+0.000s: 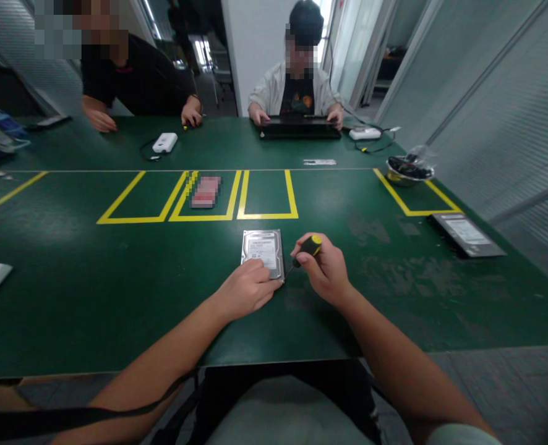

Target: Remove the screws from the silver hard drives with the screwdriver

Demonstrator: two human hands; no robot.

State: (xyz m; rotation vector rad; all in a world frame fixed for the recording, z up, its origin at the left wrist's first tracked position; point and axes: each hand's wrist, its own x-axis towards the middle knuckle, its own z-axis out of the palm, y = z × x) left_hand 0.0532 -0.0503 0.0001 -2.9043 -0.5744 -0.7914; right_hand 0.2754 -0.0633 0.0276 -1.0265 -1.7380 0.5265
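A silver hard drive (261, 248) lies flat on the green table (93, 278), just in front of the yellow-taped boxes. My left hand (248, 287) rests on the drive's near edge, fingers curled and pressed onto its lower right corner. My right hand (323, 269) is closed round a screwdriver (307, 248) with a black and yellow handle. Its thin shaft slants down to the left, and the tip meets the drive's near right corner.
Three yellow-taped boxes (267, 194) mark the table beyond the drive; one holds a pink item (205, 191). A metal bowl (408, 172) and a flat dark plate (467, 235) sit at the right. Two other people sit across, one at a black laptop (299, 128). A white device (165, 143) lies far left.
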